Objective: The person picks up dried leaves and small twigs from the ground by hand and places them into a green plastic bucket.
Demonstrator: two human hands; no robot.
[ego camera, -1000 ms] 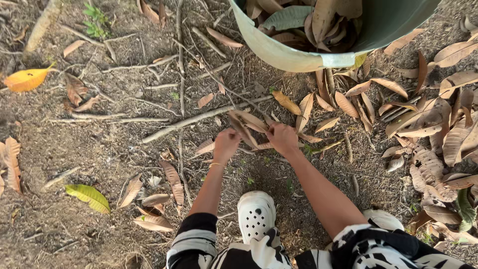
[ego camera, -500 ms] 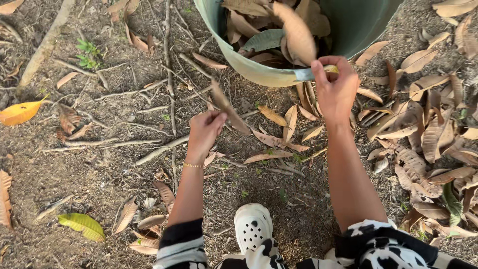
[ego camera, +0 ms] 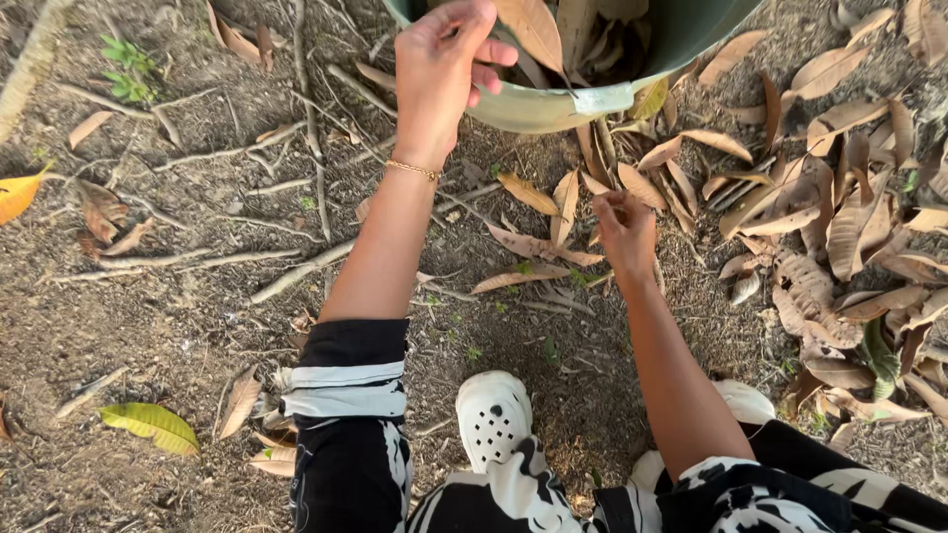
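The left hand (ego camera: 441, 74) released a dry leaf (ego camera: 533, 32) over the green bucket (ego camera: 553, 107); it could miss. The right hand (ego camera: 624, 229) seemingly pinched ground leaves (ego camera: 538, 247).

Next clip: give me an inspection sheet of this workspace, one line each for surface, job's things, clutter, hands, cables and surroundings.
Surface: bare soil strewn with twigs and dry litter.
Job's things: green bucket at top, holding dry leaves; loose dry leaves on the ground beneath it.
Clutter: yellow-green leaf lower left; orange leaf at left edge; long sticks.
Hands: left hand over the bucket rim, fingers curled; right hand low on the ground among the leaves, whether it grips one cannot be told.
Cables: nothing seen.
Surroundings: thick pile of dry leaves at right; small green plant upper left; white clog.
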